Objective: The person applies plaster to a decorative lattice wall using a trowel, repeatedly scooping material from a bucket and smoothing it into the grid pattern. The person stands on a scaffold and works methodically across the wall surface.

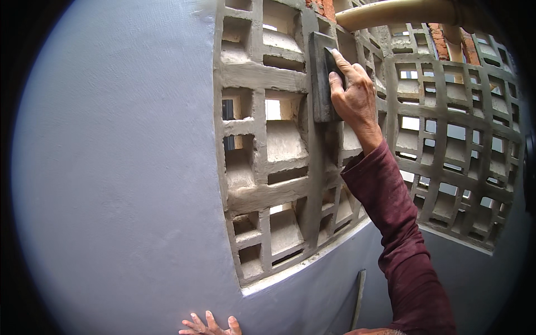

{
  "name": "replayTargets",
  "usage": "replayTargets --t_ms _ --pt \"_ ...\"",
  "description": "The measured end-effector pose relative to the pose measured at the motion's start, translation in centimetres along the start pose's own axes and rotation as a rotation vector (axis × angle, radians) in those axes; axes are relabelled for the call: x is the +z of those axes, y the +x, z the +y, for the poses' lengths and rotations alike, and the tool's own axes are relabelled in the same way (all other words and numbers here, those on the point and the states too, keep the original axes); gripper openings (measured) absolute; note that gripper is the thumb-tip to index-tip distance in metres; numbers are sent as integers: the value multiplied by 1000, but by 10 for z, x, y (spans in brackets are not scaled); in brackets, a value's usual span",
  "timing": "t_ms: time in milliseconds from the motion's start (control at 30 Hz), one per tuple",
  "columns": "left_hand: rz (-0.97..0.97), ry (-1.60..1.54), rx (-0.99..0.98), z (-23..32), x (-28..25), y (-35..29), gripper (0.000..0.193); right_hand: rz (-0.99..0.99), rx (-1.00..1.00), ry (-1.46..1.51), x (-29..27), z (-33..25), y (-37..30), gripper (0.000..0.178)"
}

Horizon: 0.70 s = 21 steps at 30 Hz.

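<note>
My right hand (357, 95), at the end of a maroon sleeve, is closed around a dark rectangular plastering float (322, 84). The float stands upright, its long side against a vertical rib of the grey concrete lattice (262, 77). My index finger stretches along its back, and the grip itself is mostly covered by the hand. Low in the view, my left hand (211, 326) spreads its fingers against the smooth blue-grey wall (117, 167) and holds nothing; its palm is cut off by the lower edge.
A second lattice panel (441, 120) meets the first at the corner on the right. A thick pale pole (402, 14) crosses above my right hand. Orange-red brick (438, 42) shows near the top. A narrow strip (358, 298) leans below the lattice ledge (307, 262).
</note>
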<state>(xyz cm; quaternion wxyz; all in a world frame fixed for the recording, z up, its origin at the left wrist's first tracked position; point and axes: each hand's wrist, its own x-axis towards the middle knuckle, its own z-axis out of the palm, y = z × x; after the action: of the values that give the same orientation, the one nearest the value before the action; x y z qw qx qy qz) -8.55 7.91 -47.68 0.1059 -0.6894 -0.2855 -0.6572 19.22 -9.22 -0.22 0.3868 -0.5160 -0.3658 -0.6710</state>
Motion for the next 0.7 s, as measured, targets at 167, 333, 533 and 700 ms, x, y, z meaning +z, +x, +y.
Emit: replayTargets --t_ms 167,333,533,700 --pt "-13 15 -6 1 -3 -2 66 71 -163 -66 12 7 46 38" --pt "-7 10 4 -4 -2 -6 66 34 12 -45 8 5 112 29" --pt "-7 45 0 -10 -3 -7 65 73 -220 -64 4 4 52 41" --pt "-14 17 13 -5 -3 -2 65 102 -146 -78 24 9 47 39"
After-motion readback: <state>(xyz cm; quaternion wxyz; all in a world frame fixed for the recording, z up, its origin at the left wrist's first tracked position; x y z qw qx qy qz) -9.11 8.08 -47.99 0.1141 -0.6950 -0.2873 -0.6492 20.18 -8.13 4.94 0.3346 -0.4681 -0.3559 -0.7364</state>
